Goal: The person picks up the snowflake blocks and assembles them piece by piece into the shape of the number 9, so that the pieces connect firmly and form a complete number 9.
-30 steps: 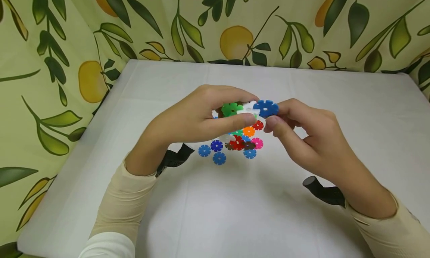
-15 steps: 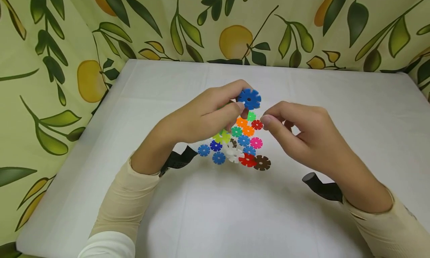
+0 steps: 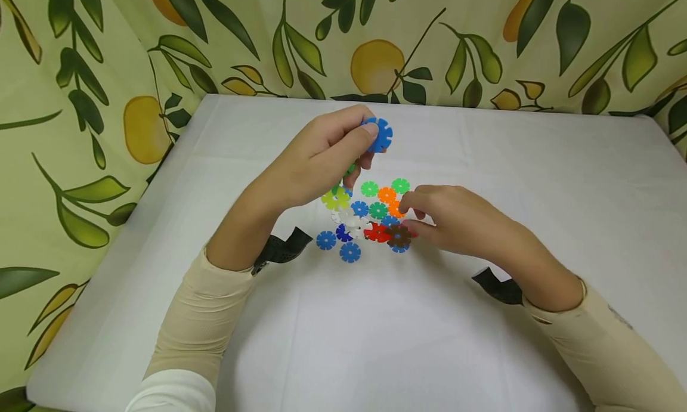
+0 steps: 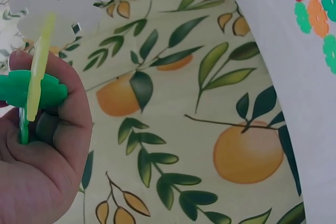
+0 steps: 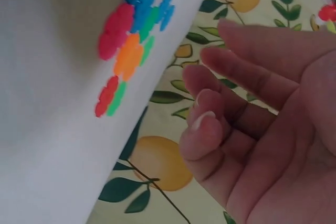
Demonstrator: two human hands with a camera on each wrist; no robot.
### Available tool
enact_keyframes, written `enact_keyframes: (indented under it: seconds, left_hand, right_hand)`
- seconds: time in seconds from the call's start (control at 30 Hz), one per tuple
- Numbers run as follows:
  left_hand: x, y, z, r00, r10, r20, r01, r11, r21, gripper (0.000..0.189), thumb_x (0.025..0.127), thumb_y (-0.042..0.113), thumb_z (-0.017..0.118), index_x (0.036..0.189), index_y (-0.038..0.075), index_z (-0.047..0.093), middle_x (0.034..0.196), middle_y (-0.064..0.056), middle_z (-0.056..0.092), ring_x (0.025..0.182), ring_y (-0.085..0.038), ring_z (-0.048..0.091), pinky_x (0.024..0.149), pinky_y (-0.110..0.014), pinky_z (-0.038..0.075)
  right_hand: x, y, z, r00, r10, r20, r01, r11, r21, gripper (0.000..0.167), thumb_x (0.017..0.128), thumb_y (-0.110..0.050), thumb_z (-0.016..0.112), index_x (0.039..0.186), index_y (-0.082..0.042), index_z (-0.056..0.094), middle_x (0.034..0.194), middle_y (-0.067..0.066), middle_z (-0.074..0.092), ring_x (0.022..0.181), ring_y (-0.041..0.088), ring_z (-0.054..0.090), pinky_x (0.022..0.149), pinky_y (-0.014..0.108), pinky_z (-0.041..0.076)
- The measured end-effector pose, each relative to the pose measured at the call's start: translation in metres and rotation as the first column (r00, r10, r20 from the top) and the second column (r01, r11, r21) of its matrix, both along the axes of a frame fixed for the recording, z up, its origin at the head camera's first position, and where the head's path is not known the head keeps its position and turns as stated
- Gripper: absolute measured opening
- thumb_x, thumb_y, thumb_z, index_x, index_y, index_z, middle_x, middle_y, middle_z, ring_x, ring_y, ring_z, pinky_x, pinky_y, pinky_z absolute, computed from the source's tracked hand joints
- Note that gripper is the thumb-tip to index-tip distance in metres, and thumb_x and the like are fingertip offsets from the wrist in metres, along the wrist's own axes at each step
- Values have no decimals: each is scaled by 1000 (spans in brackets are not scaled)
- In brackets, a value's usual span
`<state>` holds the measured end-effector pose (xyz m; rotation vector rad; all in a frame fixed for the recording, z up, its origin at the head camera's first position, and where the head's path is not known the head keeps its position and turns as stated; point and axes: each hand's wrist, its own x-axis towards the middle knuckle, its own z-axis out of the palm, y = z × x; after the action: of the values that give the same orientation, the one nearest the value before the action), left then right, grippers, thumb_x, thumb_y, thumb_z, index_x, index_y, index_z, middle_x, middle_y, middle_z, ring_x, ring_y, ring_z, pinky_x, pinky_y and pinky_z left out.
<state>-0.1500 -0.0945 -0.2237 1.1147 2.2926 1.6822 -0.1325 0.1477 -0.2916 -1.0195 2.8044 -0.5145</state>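
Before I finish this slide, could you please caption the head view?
Left hand pinches a blue notched disc; right hand near colourful discs on a white table.

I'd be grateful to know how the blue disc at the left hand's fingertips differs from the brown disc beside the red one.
The blue disc is pinched in the left hand; the brown disc is outside that hand's grip. The thumb covers part of the blue disc, while the brown disc shows more fully. Both have notched rims.
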Motion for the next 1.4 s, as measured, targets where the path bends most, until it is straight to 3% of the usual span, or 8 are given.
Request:
enact_keyframes:
  seconds: [0.2,0.43,0.63,0.83,1.0,1.17,1.3,1.4]
  left_hand:
    - [2,-2,3,1000,13,-25,-12,1000,14,20,104,9,40,90,3,53,83,-12,55,58,-26,51,55,-36,47]
    - [2,-1,1,999,37,-26,-38,999,-20,21,103,10,39,89,4,53,83,-11,56,59,-26,51,55,-34,46]
    - [2,3,0,1000,27,-16,-28,999,-33,21,103,10,39,89,4,53,82,-11,56,59,-26,51,55,-36,47]
    - [3,4,0,1000,23,-5,-23,999,-43,21,104,10,39,90,4,54,82,-11,56,59,-26,51,54,-35,46]
    - [4,4,0,999,23,28,-22,999,-50,23,105,10,36,93,3,55,84,-12,57,58,-27,52,55,-36,49]
    - [4,5,0,999,32,38,-30,998,-50,24,104,10,35,94,3,56,84,-12,58,55,-28,52,54,-37,50]
    - [4,5,-1,998,35,61,-33,999,-43,23,105,10,37,95,3,56,82,-12,59,53,-30,51,51,-36,50]
    - [4,6,-1,996,37,78,-33,998,-49,20,105,11,40,97,4,57,80,-11,61,52,-30,51,49,-36,50]
  right_hand:
    - [-2,-9,-14,986,36,163,-44,998,43,30,81,-9,84,109,-9,73,97,-3,69,94,17,66,83,38,56]
    - [-3,-14,-23,969,37,244,-65,992,109,37,79,-13,87,111,-5,69,91,-3,65,81,15,59,70,29,52]
    - [-4,-11,-24,940,28,340,-69,991,110,35,81,-8,84,111,-8,67,99,-3,68,89,15,63,79,32,55]
    - [-8,-9,-25,906,37,422,-76,994,76,33,86,-8,80,114,-11,62,103,-6,71,87,14,63,74,30,53]
    - [-12,-8,-25,915,16,403,-64,992,106,31,82,-14,85,106,-11,65,92,-7,67,82,15,59,69,31,50]
    - [-13,-2,-16,934,14,358,-60,991,119,25,82,-20,85,87,-12,61,72,0,54,71,17,53,62,32,45]
    - [-13,5,-6,957,56,284,-69,997,38,17,87,-17,80,83,-13,65,67,-3,54,63,14,51,58,30,44]
    - [-12,9,1,990,60,126,-47,993,-105,7,88,-10,78,90,-11,72,71,-5,61,62,11,53,57,28,48]
